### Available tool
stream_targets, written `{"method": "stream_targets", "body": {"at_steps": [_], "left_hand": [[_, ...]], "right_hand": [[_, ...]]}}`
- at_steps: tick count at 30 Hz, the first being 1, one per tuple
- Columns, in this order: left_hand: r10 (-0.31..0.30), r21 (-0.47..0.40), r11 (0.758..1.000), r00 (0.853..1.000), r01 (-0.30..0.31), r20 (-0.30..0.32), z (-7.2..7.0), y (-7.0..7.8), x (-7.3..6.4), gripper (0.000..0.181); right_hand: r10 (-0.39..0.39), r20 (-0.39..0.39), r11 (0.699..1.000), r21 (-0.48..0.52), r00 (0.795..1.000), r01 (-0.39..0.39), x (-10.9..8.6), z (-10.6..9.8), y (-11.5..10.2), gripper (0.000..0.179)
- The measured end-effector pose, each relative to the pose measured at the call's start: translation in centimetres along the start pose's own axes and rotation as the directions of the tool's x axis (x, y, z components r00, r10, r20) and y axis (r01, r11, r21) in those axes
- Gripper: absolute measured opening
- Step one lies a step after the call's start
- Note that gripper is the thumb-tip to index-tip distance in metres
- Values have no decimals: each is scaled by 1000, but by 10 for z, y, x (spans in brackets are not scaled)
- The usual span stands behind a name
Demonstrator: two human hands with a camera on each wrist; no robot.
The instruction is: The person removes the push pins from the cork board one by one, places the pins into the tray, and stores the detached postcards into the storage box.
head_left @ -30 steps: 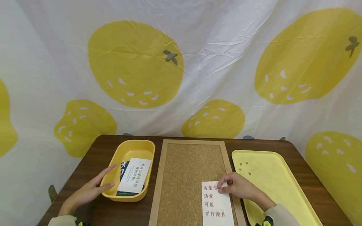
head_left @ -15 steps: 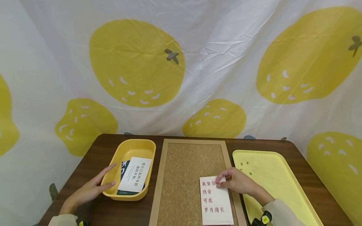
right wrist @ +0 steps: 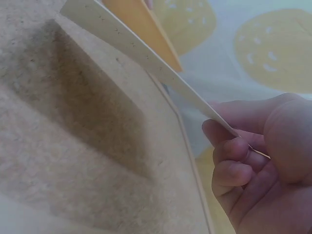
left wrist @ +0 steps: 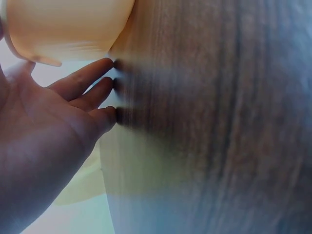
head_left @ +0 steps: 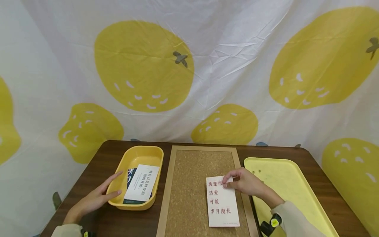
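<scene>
My right hand (head_left: 245, 184) pinches a white postcard with red Chinese characters (head_left: 223, 205) by its upper right part, between thumb and fingers. In the right wrist view the postcard (right wrist: 141, 53) is edge-on, tilted above the cork, and casts a shadow on it. Beneath is a wood-framed cork board (head_left: 189, 171). My left hand (head_left: 91, 199) rests at the near left corner of a yellow plastic basket (head_left: 142, 147), index finger and thumb reaching over its rim. Three other fingers (left wrist: 83, 80) extend with their tips at the tabletop. The basket contains a white card (head_left: 142, 182) over darker ones.
A pale yellow tray (head_left: 287, 187) lies right of the board, with a few tiny brass-coloured pieces (head_left: 256, 171) near its far left corner. The dark wooden table (head_left: 100, 174) ends at a fruit-print cloth (head_left: 219, 65) hanging behind it.
My right hand has carried the postcard away from me and slightly left over the cork board, bringing its bottom edge into view. My left hand has stayed on the basket.
</scene>
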State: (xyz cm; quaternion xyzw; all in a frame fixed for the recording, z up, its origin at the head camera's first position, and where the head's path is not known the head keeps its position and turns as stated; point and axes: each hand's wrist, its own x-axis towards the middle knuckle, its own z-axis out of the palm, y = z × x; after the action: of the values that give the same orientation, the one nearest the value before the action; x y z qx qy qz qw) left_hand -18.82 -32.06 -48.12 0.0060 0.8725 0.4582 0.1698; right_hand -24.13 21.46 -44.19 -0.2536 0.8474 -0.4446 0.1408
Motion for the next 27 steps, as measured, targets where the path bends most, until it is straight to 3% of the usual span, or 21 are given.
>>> {"method": "stream_targets", "body": {"at_steps": [18,27], "left_hand": [[-10,1,1000,1000,10,-8,1,0,1,80],[3,20,1000,1000,-3,-13,2,0,-1,80]], "right_hand": [[30,-48,999,38,998,-29,28,-1,-27,5],[-21,-71,999,42,997,24,49,10,-47,6]]}}
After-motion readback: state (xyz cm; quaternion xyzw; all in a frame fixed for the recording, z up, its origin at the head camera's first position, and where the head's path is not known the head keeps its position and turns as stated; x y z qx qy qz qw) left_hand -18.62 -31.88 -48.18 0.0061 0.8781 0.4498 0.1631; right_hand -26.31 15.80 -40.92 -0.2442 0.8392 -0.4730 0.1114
